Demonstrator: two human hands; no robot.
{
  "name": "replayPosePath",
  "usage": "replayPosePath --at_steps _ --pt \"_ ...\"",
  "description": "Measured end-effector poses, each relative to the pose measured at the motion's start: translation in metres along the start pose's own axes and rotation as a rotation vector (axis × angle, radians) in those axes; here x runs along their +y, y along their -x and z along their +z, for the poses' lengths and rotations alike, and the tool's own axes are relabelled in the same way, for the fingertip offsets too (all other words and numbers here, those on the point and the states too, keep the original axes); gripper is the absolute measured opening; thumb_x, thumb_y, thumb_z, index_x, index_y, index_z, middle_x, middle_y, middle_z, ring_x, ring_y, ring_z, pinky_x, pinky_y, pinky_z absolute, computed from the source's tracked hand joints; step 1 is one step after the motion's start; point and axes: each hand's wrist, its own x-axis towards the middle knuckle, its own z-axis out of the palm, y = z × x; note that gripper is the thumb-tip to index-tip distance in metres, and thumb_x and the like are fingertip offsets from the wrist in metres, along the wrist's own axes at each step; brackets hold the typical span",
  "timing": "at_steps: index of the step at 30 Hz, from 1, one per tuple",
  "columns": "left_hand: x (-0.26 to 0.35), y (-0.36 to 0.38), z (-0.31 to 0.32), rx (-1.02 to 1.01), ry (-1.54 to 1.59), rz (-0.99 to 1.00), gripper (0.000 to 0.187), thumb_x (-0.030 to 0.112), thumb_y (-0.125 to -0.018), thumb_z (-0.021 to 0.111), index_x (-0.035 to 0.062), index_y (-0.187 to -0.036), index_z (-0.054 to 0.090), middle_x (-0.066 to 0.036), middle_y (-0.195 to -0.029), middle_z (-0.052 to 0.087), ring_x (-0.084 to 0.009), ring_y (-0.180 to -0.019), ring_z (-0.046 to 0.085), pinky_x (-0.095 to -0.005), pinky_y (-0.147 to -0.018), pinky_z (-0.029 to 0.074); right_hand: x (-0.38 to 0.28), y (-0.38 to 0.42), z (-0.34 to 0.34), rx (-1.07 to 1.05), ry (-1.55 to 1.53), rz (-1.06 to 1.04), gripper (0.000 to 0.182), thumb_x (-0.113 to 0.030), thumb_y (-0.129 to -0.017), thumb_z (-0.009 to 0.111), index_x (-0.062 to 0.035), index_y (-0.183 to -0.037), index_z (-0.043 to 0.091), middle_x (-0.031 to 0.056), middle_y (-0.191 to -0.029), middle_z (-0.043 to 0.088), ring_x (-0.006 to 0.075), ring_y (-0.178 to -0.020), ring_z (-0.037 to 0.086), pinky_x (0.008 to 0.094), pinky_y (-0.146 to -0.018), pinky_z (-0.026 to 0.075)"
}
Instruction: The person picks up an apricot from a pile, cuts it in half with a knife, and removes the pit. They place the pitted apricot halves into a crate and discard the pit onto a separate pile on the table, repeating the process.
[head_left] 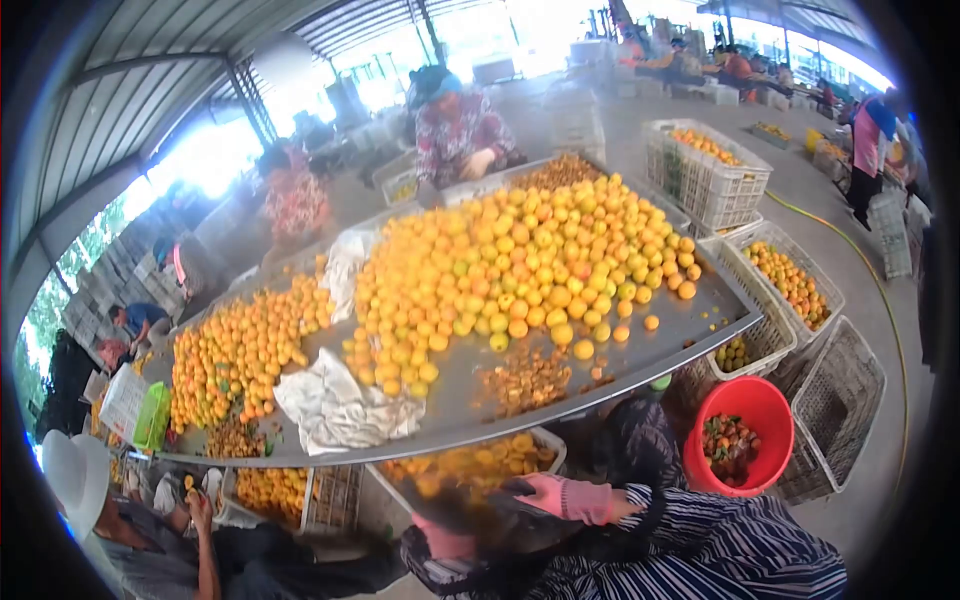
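My right hand (pixel 570 498), in a pink glove with a dark finger part, reaches in over the front edge of a crate (pixel 545 462) of orange apricot pieces (pixel 470 467). Its fingers are blurred, and I cannot make out whether they hold anything. Lower and to the left, my left hand (pixel 445 538), also in a pink glove, is smeared by a haze on the lens; its fingers are hidden. Above the crate stands a metal table (pixel 460 410) heaped with whole apricots (pixel 520 260). A small pile of brownish scraps (pixel 527 378) lies near its front edge.
A white cloth (pixel 345 405) lies on the table before a second apricot heap (pixel 235 350). To my right are a red bucket (pixel 705 465) of dark scraps and a plastic crate (pixel 840 400). A person (pixel 455 130) works across the table; another (pixel 150 540) sits at my left.
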Motion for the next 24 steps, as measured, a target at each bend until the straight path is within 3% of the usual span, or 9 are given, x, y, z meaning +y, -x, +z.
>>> replayPosePath --at_steps 2,5,8,13,16,17,18,20,24 --pt "0.014 0.019 0.035 -0.356 -0.107 0.001 0.052 0.053 -0.088 0.038 0.0039 -0.099 0.054 -0.007 -0.078 0.058 -0.0166 -0.076 0.057 -0.0285 -0.065 0.049 -0.078 0.013 -0.033 0.237 0.309 0.01 0.048 -0.03 -0.08 0.059 -0.0055 -0.118 0.046 0.0149 -0.102 0.06 0.032 -0.097 0.057 0.0398 -0.078 0.048" --pt "-0.014 0.021 0.042 -0.282 0.02 -0.174 0.038 0.04 -0.09 0.043 0.0049 -0.101 0.053 -0.006 -0.084 0.058 -0.0154 -0.079 0.056 -0.0236 -0.07 0.047 -0.086 -0.005 -0.031 0.404 0.589 -0.063 0.051 -0.03 -0.076 0.061 -0.0065 -0.117 0.042 0.0135 -0.106 0.054 0.0318 -0.09 0.058 0.0403 -0.07 0.048" --pt "-0.039 0.015 0.056 -0.525 -0.656 0.484 0.021 0.024 -0.089 0.046 0.0057 -0.095 0.056 -0.008 -0.092 0.057 -0.0197 -0.084 0.056 -0.029 -0.079 0.044 -0.081 -0.015 -0.017 0.411 0.619 -0.056 0.058 -0.032 -0.073 0.063 -0.0058 -0.12 0.042 0.0143 -0.113 0.048 0.0339 -0.09 0.057 0.0403 -0.072 0.048" --pt "-0.044 0.007 0.024 -0.283 -1.488 0.773 0.031 0.01 -0.092 0.041 -0.0023 -0.12 0.044 -0.011 -0.111 0.056 -0.0186 -0.102 0.055 -0.0274 -0.084 0.044 -0.06 -0.018 -0.007 0.675 0.346 -0.21 0.052 -0.026 -0.077 0.059 -0.004 -0.121 0.043 0.0181 -0.112 0.049 0.0378 -0.092 0.055 0.0412 -0.078 0.046" --pt "-0.067 -0.013 0.01 -0.297 -0.377 0.278 0.03 0.01 -0.092 0.041 -0.0052 -0.117 0.048 -0.011 -0.111 0.057 -0.0176 -0.1 0.056 -0.0264 -0.085 0.044 -0.06 -0.017 -0.011 0.787 0.126 -0.296 0.032 -0.023 -0.081 0.055 -0.003 -0.106 0.055 0.0202 -0.096 0.056 0.0403 -0.09 0.054 0.04 -0.075 0.046" --pt "-0.071 -0.013 0.006 -0.296 -0.841 0.544 0.03 0.011 -0.091 0.046 -0.006 -0.116 0.05 -0.01 -0.107 0.059 -0.0169 -0.096 0.057 -0.0253 -0.084 0.044 -0.056 -0.018 -0.012 0.785 0.054 -0.26 0.031 -0.023 -0.081 0.055 -0.0032 -0.106 0.055 0.0206 -0.094 0.057 0.0402 -0.089 0.054 0.0398 -0.075 0.046" --pt "-0.069 -0.006 0.011 -0.212 -0.411 0.293 0.029 0.011 -0.092 0.046 -0.0063 -0.114 0.052 -0.009 -0.105 0.06 -0.0161 -0.094 0.057 -0.0249 -0.084 0.044 -0.05 -0.018 -0.011 0.783 -0.019 -0.217 0.031 -0.023 -0.082 0.055 -0.0034 -0.105 0.055 0.0209 -0.093 0.057 0.0402 -0.089 0.055 0.0395 -0.074 0.046" --pt "-0.063 0.015 0.032 -0.197 -0.961 0.552 0.027 0.012 -0.092 0.046 -0.0053 -0.112 0.054 -0.009 -0.105 0.06 -0.015 -0.094 0.057 -0.0251 -0.084 0.044 -0.051 -0.013 -0.013 0.841 0.041 -0.237 0.031 -0.023 -0.081 0.056 -0.0028 -0.105 0.055 0.0208 -0.092 0.059 0.0393 -0.089 0.056 0.0384 -0.075 0.046" --pt "-0.055 0.039 0.041 -0.184 -1.052 0.41 0.026 0.01 -0.092 0.045 -0.0044 -0.112 0.054 -0.009 -0.104 0.06 -0.0143 -0.094 0.057 -0.0245 -0.084 0.044 -0.055 -0.007 -0.01 0.863 -0.021 -0.113 0.032 -0.016 -0.081 0.056 -0.0026 -0.109 0.054 0.02 -0.095 0.06 0.0381 -0.09 0.057 0.0379 -0.076 0.046"
